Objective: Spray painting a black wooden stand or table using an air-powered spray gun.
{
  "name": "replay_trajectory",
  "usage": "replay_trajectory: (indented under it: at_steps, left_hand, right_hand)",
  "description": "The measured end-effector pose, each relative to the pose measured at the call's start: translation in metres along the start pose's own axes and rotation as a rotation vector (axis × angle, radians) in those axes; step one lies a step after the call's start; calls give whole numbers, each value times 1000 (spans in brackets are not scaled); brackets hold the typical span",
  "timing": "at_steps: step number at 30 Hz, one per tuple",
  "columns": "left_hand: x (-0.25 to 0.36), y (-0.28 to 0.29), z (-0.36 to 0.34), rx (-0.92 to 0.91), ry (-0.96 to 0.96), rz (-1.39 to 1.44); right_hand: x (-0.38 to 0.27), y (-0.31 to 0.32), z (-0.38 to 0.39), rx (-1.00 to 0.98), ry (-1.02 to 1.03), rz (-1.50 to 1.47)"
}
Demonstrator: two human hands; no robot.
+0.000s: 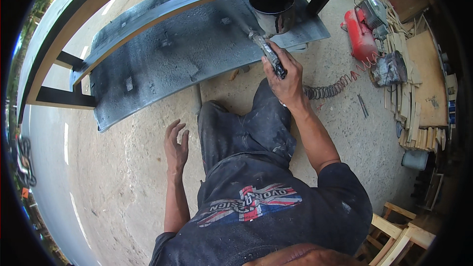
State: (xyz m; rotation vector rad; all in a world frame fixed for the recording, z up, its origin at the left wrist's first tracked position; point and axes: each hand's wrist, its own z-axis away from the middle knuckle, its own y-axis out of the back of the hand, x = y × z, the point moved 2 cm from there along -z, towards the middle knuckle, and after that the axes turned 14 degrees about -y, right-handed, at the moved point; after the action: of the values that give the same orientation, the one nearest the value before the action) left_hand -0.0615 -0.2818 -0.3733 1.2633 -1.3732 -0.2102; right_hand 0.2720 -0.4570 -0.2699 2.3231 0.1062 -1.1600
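My right hand (287, 76) is wrapped around the handle of a paint-smeared spray gun (259, 44). Its nozzle points up and left, and a faint pale mist shows at the tip. Just beyond the gun stands a bucket (277, 22) with dark, dripped sides, dark inside. Bucket and gun are over a long flat board (148, 74) coated in mottled blue-grey and black. Around and above that board spans a wooden frame (66, 97), partly black, with bare wood on some faces. My left hand (176, 148) hangs empty beside my left thigh, fingers loosely apart.
A red air compressor (359, 39) stands at the right, with a coiled hose (335, 86) running toward my right wrist. Beside it are a grimy container (388, 69) and stacked wood (426, 79). A thin tool (363, 106) lies on the concrete. Bare timber frames (399, 231) stand lower right.
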Motion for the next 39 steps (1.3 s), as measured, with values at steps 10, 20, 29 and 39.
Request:
replay_trajectory:
  at_steps: [10,20,29,39]
  left_hand:
    - [-3,-22,45,-5,100,137]
    - [-29,-12,52,68,97,71]
    - [-29,-20,42,21,99,71]
    - [-18,-36,24,-37,88,129]
  right_hand:
    - [-62,-49,5,-166,107,-46]
    - [-96,-76,-10,-217,94,-117]
    - [-72,-27,-25,-113,-40,6]
    - [-4,52,-46,94,-225,204]
